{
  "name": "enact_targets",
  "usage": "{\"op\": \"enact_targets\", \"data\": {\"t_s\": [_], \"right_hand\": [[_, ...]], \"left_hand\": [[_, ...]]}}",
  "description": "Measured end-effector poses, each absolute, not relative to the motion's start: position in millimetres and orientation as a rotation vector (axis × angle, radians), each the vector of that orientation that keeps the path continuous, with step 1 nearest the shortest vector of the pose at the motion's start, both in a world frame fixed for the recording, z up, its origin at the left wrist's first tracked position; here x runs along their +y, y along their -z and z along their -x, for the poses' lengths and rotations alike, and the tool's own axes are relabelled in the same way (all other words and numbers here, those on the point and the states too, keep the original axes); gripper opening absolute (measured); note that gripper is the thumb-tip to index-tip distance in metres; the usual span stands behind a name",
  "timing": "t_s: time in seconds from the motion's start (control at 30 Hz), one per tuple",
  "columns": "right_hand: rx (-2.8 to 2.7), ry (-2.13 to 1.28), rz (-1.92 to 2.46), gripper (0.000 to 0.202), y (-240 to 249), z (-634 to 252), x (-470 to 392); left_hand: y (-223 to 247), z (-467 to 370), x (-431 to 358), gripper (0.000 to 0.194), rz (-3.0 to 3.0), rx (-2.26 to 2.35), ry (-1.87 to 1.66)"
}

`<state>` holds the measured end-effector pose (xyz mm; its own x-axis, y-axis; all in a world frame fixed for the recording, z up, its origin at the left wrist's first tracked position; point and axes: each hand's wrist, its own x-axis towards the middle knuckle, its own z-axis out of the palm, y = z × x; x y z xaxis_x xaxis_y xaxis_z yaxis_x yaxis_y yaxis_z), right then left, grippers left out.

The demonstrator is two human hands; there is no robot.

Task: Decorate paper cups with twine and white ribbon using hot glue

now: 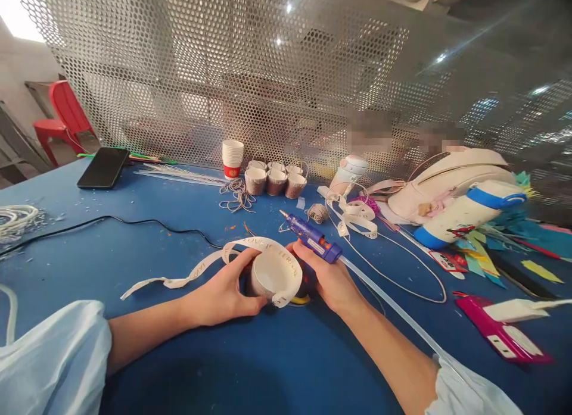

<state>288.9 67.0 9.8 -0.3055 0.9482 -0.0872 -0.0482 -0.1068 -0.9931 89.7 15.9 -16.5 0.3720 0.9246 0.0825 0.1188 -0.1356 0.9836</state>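
Note:
My left hand (pixel 226 293) is closed around the side of a small paper cup (pixel 269 271), tilted so its white inside faces me. A cream printed ribbon (pixel 196 272) loops over the cup's rim area, and its loose tail trails left above my wrist. My right hand (pixel 333 278) grips a blue glue gun (pixel 313 235) just right of the cup. Its nozzle points up and left, away from the cup. A long translucent glue stick (pixel 388 300) sticks out of its back toward my right sleeve. My right fingertips are partly hidden behind the cup and ribbon.
Several small handled cups (pixel 276 181), a paper cup stack (pixel 233 159) and a twine ball (pixel 317 213) stand behind. A ribbon bundle (pixel 357 217), bottle (pixel 469 215) and pink power strip (pixel 504 331) lie right. A phone (pixel 103 168) and black cord (pixel 147 221) lie left.

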Motion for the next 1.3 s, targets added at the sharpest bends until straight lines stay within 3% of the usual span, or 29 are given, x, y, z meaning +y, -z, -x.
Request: {"op": "enact_targets", "data": {"t_s": [0.37, 0.63, 0.83, 1.0, 1.1, 1.3], "right_hand": [[-1.36, -1.523, 1.12, 0.041, -7, -288, 64], [-1.808, -0.939, 1.232, 0.028, -56, -307, 41], [-2.204, -1.106, 1.226, 0.018, -75, -323, 36], [-2.577, -0.636, 1.065, 0.005, -84, -318, 26], [-2.753, -0.356, 0.966, 0.01, -88, -312, 19], [-2.883, -0.079, 0.874, 0.004, -87, -303, 21]], "left_hand": [[17, -91, 12, 0.072, -1.501, 0.814, -0.864], [21, -89, 7, 0.082, -1.474, 0.918, -0.919], [9, -91, 1, 0.071, -1.451, 0.989, -0.974], [6, -90, -1, 0.069, -1.492, 1.043, -0.983], [6, -89, 0, 0.065, -1.58, 1.036, -0.993], [3, -89, 0, 0.063, -1.589, 1.035, -0.969]]}}
